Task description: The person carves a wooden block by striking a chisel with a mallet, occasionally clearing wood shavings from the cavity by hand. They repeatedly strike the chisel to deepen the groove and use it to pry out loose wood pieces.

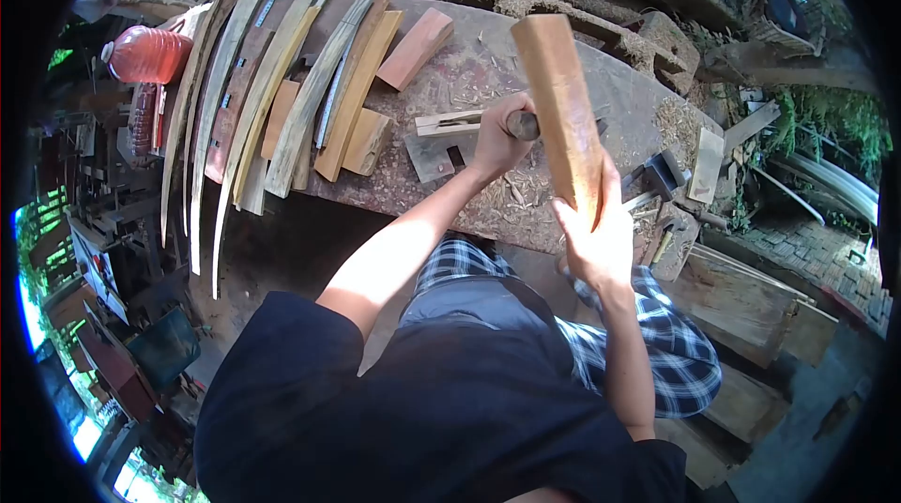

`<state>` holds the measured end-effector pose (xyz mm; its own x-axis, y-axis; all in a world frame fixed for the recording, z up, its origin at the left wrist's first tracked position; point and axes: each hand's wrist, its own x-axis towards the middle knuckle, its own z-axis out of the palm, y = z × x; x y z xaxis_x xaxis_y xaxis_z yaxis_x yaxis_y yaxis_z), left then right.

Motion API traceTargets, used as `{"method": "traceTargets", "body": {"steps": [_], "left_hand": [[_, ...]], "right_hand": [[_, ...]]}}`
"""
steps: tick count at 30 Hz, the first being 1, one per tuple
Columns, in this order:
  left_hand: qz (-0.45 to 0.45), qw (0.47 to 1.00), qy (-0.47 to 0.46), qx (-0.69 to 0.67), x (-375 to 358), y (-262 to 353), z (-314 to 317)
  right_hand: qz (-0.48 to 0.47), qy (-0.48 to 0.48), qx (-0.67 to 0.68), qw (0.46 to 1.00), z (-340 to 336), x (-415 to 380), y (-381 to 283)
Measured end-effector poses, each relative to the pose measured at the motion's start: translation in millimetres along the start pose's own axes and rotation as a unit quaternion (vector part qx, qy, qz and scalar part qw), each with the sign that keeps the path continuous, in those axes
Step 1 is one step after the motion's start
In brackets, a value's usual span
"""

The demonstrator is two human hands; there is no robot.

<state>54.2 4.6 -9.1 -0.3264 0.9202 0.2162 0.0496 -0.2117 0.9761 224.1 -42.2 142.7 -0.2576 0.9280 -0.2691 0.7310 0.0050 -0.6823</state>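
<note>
My right hand is closed round the lower end of a long, smooth orange-brown wooden block, raised at a tilt over the workbench. Just left of the block, my left hand grips a dark, round-ended handle. Part of that handle is hidden by the fingers and the block, and a dark piece shows on the block's other side. Beside my left hand lie a pale slotted wooden piece and a flat grey plate with a square hole. Wood shavings are scattered beneath both hands.
Long curved wooden strips overhang the bench's left side, near a bottle of red liquid. A reddish wood block lies farther back. On the right sits a black-headed hammer. Boards lean below the bench's right end.
</note>
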Motion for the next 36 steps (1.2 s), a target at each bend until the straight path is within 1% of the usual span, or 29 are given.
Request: {"method": "traceTargets", "body": {"steps": [1, 2, 3, 5, 6, 7, 9, 10, 11, 12, 13, 14, 15, 17, 18, 20, 21, 23, 24, 25, 27, 29, 31, 32, 34, 36], "left_hand": [[-0.025, 0.999, 0.003, 0.034, 2, 2, -3], [0.000, 0.995, 0.022, 0.102, 6, 4, -5], [0.001, 0.995, 0.020, 0.103, 9, 0, -8], [-0.051, 0.997, 0.051, -0.039, 18, -8, -13], [-0.088, 0.994, 0.056, -0.026, 21, -9, -16], [-0.084, 0.995, 0.049, -0.029, 26, -10, -18], [-0.142, 0.980, 0.099, -0.101, 33, -12, -24], [-0.144, 0.979, 0.102, -0.098, 34, -15, -29], [-0.156, 0.970, 0.124, -0.138, 34, -18, -35], [-0.167, 0.959, 0.145, -0.178, 35, -21, -40], [-0.176, 0.945, 0.163, -0.221, 37, -25, -42], [-0.206, 0.904, 0.224, -0.300, 36, -28, -48], [-0.199, 0.894, 0.230, -0.329, 35, -32, -52], [-0.201, 0.893, 0.266, -0.303, 32, -5, -51], [-0.204, 0.892, 0.264, -0.304, 32, -6, -49], [-0.162, 0.924, 0.253, -0.236, 31, -9, -50], [-0.160, 0.924, 0.254, -0.236, 31, -4, -48], [-0.123, 0.949, 0.218, -0.192, 31, 4, -36], [-0.119, 0.957, 0.194, -0.178, 29, 5, -32], [-0.119, 0.957, 0.194, -0.178, 28, 3, -28], [-0.062, 0.980, 0.158, -0.107, 26, 0, -20], [-0.054, 0.984, 0.144, -0.087, 23, -4, -15], [-0.033, 0.991, 0.130, -0.018, 20, -1, -12], [-0.033, 0.991, 0.131, -0.018, 18, 0, -11], [0.010, 0.995, 0.085, 0.056, 17, 0, -8], [0.019, 0.995, 0.073, 0.063, 14, 5, 2]], "right_hand": [[-0.022, 0.036, -0.003, 0.999, 1, -1, 2], [-0.039, 0.078, 0.076, 0.993, 10, -1, 15], [-0.039, 0.080, 0.077, 0.993, 11, 1, 16], [0.077, 0.024, 0.118, 0.990, 9, 5, 18], [0.071, 0.010, 0.079, 0.994, 10, 6, 20], [0.084, 0.003, 0.004, 0.996, 16, 6, 31], [0.069, -0.024, -0.021, 0.997, 38, 8, 78], [0.068, -0.028, -0.020, 0.997, 43, 7, 86], [0.102, -0.055, -0.049, 0.992, 48, 5, 92], [0.136, -0.081, -0.079, 0.984, 52, 3, 96], [0.137, -0.081, -0.078, 0.984, 55, 3, 99], [0.132, -0.085, -0.108, 0.982, 55, -1, 104], [0.125, -0.091, -0.138, 0.978, 55, -4, 106], [0.137, -0.101, -0.135, 0.976, 55, -6, 107], [0.134, -0.096, -0.131, 0.978, 57, -8, 111], [0.127, -0.095, -0.128, 0.979, 61, -9, 115], [0.125, -0.090, -0.127, 0.980, 62, -10, 116], [0.122, -0.086, -0.126, 0.981, 62, -9, 116], [0.126, -0.089, -0.124, 0.980, 63, -9, 116], [0.131, -0.091, -0.122, 0.980, 63, -8, 115], [0.129, -0.089, -0.123, 0.980, 63, -8, 115], [0.129, -0.088, -0.124, 0.980, 61, -8, 116], [0.132, -0.096, -0.126, 0.979, 60, -7, 115], [0.132, -0.096, -0.125, 0.979, 60, -7, 114], [0.125, -0.093, -0.124, 0.980, 59, -5, 113], [0.123, -0.093, -0.124, 0.980, 57, -2, 110]]}}
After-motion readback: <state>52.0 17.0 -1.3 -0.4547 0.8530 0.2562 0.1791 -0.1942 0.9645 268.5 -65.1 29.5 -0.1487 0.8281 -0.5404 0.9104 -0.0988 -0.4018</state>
